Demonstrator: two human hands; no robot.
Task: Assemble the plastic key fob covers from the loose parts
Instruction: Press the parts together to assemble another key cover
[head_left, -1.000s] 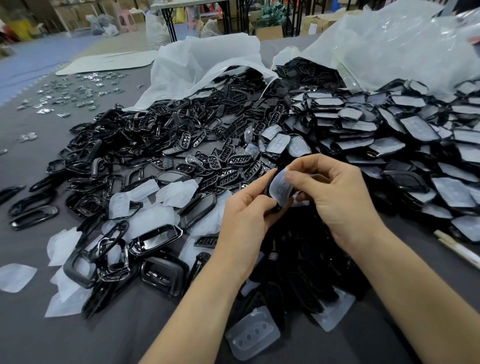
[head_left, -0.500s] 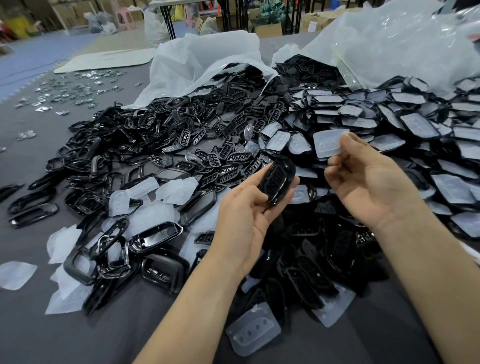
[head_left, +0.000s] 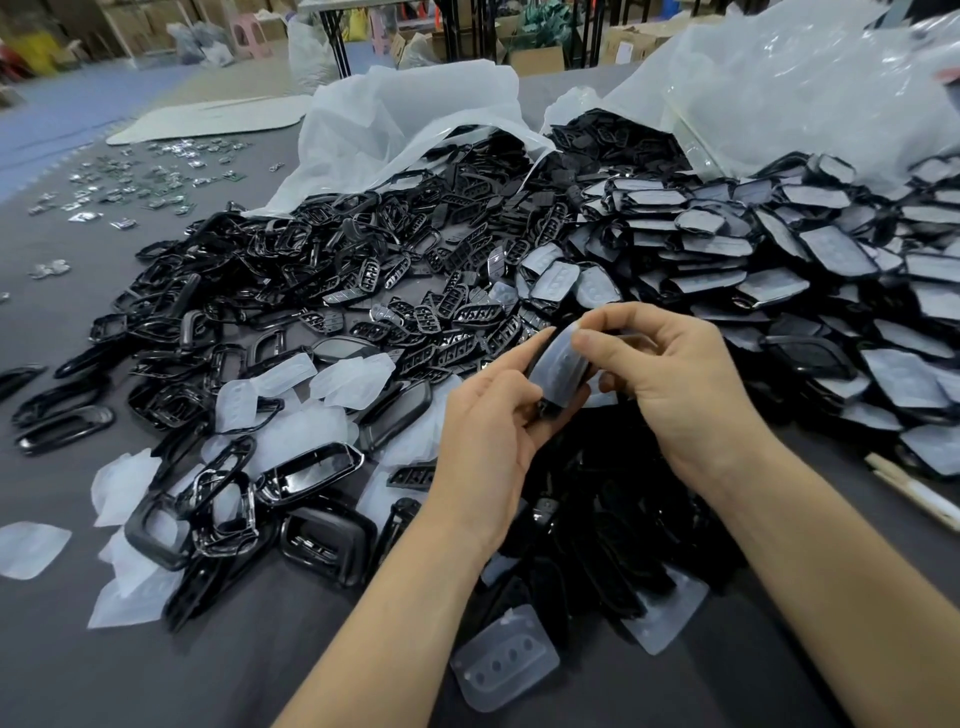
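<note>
- Above the desk (head_left: 249, 660), a translucent button pad (head_left: 558, 366) lies over a black fob shell (head_left: 543, 408). It probably seats best if its bumps line up with the shell's holes and the edges are then pressed down evenly.
- The left hand (head_left: 488, 431) grips the shell, fingers curled beneath.
- The right hand (head_left: 670, 379) pinches the pad, thumb on top.
- Both wrists angle inward.

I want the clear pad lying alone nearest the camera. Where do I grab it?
Probably pinch the clear pad by its near edge, coming in from the front: it lies flat on the grey cloth, which is bare there, while black shells crowd its far edge.
</note>
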